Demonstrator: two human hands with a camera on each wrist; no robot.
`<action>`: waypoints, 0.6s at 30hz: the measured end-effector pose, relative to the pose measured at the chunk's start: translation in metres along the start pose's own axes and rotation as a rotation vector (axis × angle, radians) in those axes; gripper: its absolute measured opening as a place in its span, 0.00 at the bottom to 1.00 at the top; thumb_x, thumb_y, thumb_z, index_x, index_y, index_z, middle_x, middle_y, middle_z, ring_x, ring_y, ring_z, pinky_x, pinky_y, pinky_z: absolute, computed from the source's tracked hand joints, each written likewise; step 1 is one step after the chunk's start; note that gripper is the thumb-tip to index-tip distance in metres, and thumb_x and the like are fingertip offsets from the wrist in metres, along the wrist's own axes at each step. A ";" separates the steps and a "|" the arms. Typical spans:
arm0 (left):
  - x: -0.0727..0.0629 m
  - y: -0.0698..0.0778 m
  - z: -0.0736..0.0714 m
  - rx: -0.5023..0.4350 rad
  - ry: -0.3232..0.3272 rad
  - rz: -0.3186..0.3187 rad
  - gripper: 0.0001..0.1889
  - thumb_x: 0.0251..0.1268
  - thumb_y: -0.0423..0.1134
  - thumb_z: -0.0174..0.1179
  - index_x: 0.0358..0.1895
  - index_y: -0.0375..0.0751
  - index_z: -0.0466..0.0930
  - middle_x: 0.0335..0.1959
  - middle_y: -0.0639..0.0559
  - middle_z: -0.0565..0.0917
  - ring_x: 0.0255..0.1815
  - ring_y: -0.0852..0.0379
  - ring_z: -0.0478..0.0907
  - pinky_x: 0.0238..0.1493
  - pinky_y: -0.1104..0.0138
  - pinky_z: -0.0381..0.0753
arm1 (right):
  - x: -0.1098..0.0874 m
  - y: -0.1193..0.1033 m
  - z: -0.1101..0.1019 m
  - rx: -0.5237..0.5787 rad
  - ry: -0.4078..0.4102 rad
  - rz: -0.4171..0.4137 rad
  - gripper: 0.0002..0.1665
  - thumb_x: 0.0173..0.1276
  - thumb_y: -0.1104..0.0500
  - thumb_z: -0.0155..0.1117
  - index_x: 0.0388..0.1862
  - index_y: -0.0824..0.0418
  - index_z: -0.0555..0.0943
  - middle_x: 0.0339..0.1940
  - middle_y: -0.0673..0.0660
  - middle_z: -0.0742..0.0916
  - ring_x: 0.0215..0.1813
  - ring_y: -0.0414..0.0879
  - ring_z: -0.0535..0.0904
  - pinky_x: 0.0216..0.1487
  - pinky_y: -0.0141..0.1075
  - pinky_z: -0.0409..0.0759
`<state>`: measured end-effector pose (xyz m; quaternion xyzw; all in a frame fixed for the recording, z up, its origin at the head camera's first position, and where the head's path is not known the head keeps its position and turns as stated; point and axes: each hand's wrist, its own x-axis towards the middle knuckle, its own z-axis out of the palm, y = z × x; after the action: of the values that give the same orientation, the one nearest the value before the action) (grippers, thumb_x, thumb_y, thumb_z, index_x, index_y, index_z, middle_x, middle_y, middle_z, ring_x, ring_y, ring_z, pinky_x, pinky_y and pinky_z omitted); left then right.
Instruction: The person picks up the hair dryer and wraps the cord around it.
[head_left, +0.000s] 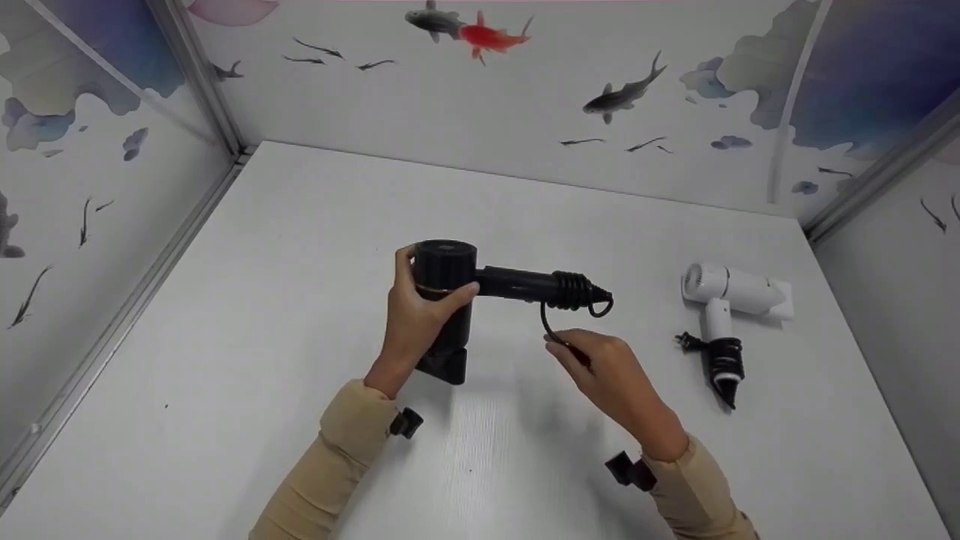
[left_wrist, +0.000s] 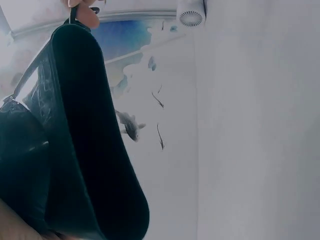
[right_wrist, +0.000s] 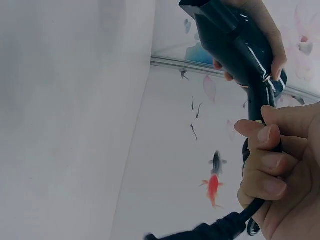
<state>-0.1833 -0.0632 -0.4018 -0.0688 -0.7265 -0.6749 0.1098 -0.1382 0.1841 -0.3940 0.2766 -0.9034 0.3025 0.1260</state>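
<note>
A black hair dryer is held up over the white table, its handle pointing right. My left hand grips its barrel, thumb across the front near the handle. The flat nozzle points toward me; in the left wrist view its wide dark mouth fills the left side. Several turns of cord wrap the handle's end. Below the handle my right hand pinches the cord's loose length. In the right wrist view its fingers curl round the cord, and a thicker cord end sticks out below them.
A white hair dryer lies on the table at the right, its black cord wound round the handle and its plug beside it. White panels with painted fish enclose the table at the back and sides.
</note>
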 end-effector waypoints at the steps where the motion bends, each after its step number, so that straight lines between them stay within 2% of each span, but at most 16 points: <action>1: 0.000 -0.001 0.000 0.019 -0.005 0.000 0.37 0.49 0.46 0.70 0.60 0.48 0.58 0.42 0.47 0.80 0.38 0.53 0.80 0.41 0.62 0.80 | 0.000 -0.001 -0.001 -0.042 0.032 -0.022 0.05 0.63 0.62 0.63 0.36 0.61 0.84 0.25 0.48 0.83 0.24 0.33 0.68 0.25 0.26 0.69; 3: 0.000 -0.003 0.001 0.056 -0.020 -0.001 0.38 0.48 0.47 0.70 0.61 0.48 0.58 0.42 0.47 0.80 0.38 0.54 0.80 0.41 0.62 0.80 | -0.001 -0.001 -0.002 -0.118 0.096 -0.066 0.02 0.60 0.62 0.66 0.31 0.59 0.83 0.22 0.47 0.80 0.24 0.33 0.66 0.24 0.26 0.67; 5: -0.001 -0.004 0.002 0.088 -0.039 -0.004 0.39 0.48 0.47 0.70 0.61 0.48 0.57 0.42 0.46 0.80 0.38 0.54 0.80 0.42 0.62 0.79 | -0.001 -0.001 -0.004 -0.170 0.159 -0.104 0.04 0.56 0.62 0.70 0.30 0.58 0.82 0.21 0.46 0.78 0.24 0.33 0.66 0.23 0.26 0.66; 10: -0.001 -0.005 0.004 0.136 -0.089 -0.006 0.38 0.48 0.48 0.70 0.61 0.48 0.58 0.44 0.45 0.80 0.39 0.52 0.80 0.44 0.58 0.79 | 0.001 0.000 -0.011 -0.165 0.263 -0.152 0.09 0.50 0.63 0.73 0.29 0.57 0.81 0.19 0.48 0.72 0.26 0.37 0.63 0.31 0.29 0.59; 14: -0.002 -0.004 0.006 0.158 -0.124 -0.005 0.38 0.48 0.49 0.70 0.61 0.48 0.59 0.43 0.46 0.81 0.38 0.53 0.81 0.42 0.60 0.80 | 0.004 0.002 -0.016 -0.130 0.290 -0.177 0.09 0.49 0.64 0.73 0.29 0.58 0.82 0.20 0.49 0.73 0.28 0.39 0.61 0.37 0.34 0.54; 18: -0.003 -0.004 0.009 0.133 -0.175 -0.017 0.37 0.48 0.48 0.70 0.60 0.48 0.59 0.43 0.47 0.80 0.36 0.54 0.82 0.39 0.61 0.81 | 0.004 0.006 -0.021 -0.069 0.279 -0.189 0.11 0.49 0.65 0.73 0.32 0.58 0.80 0.22 0.50 0.74 0.29 0.41 0.60 0.39 0.36 0.51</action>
<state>-0.1817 -0.0548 -0.4069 -0.1139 -0.7771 -0.6174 0.0445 -0.1437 0.1995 -0.3783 0.3111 -0.8569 0.2936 0.2877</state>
